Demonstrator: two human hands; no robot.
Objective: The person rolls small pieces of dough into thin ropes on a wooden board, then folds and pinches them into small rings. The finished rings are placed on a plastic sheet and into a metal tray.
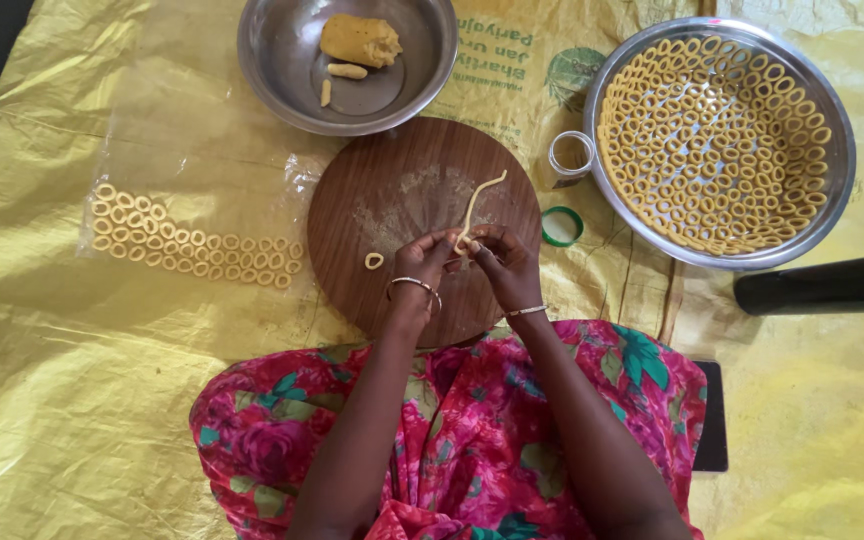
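Dough rope (476,205), thin and yellow, trails across the round wooden board (422,225). My left hand (422,262) and right hand (505,262) pinch its near end together. I judge that tugging could snap it, or nudge the finished ring (374,261) nearby.

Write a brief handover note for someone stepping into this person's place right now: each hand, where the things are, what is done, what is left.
Left hand and right hand: both pinch the near end of a thin dough strand over the round wooden board.
Done: one dough ring on the board, rows of rings on the clear plastic sheet, and the big steel basin filled with rings.
Left: the strand in hand, plus a dough lump and two small pieces in the steel bowl.
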